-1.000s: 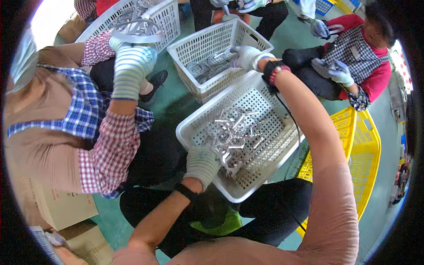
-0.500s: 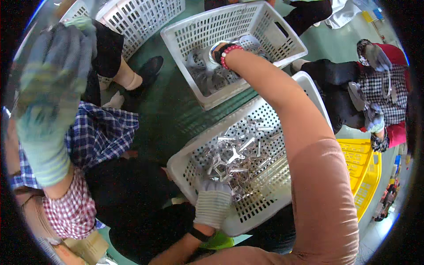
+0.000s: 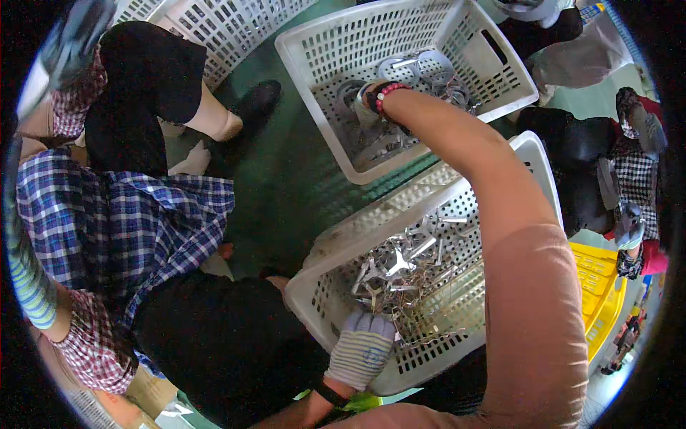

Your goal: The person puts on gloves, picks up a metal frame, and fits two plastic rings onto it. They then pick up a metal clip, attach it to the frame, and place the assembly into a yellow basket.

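Observation:
My left hand [image 3: 363, 347], in a striped white-and-grey knit glove, sits at the near left edge of a white perforated basket [image 3: 307, 286]. Its fingers bend down against a heap of shiny metal brackets [image 3: 400, 263], some with three or more arms; whatever they grip is hidden. My right arm stretches across this basket into a second white basket [image 3: 343, 163] beyond. There my gloved right hand [image 3: 369, 114], below a red bead bracelet [image 3: 389, 91], reaches down among grey curved metal pieces [image 3: 432, 68]. Its fingers are out of sight.
To the left sits a co-worker in a blue checked apron [image 3: 121, 214], gloved hand raised at the rim. Another person at the right holds a grey curved piece [image 3: 607, 182]. A yellow crate [image 3: 597, 293] stands right of my arm; another white basket [image 3: 229, 32] stands at the far left.
My view has shifted, so the baskets sit further right in the picture. My right hand has gone lower among the curved pieces. The left co-worker's raised hand has swung toward the upper left rim.

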Demonstrator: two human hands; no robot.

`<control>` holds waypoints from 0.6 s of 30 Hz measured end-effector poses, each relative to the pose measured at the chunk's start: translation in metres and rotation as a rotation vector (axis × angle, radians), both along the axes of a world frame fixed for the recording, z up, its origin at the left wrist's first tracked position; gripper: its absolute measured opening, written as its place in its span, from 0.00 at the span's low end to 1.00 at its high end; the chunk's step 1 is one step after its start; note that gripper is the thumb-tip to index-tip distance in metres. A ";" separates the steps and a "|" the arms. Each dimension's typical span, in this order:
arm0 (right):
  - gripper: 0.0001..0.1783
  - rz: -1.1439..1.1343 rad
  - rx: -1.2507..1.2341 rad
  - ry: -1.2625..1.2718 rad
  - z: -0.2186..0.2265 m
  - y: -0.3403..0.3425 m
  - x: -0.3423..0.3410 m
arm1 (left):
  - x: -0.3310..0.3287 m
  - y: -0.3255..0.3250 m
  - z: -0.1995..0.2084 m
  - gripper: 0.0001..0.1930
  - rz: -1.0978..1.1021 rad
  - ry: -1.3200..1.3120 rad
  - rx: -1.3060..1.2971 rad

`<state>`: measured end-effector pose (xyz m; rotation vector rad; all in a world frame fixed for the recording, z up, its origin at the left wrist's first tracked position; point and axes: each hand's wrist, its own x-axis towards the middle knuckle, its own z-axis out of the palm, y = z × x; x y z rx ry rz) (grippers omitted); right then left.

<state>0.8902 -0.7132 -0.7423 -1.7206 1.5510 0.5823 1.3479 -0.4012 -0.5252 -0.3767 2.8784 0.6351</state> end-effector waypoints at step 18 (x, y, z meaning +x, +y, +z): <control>0.28 -0.829 -0.906 0.208 0.271 0.118 0.019 | 0.014 0.011 -0.011 0.11 0.033 0.295 0.037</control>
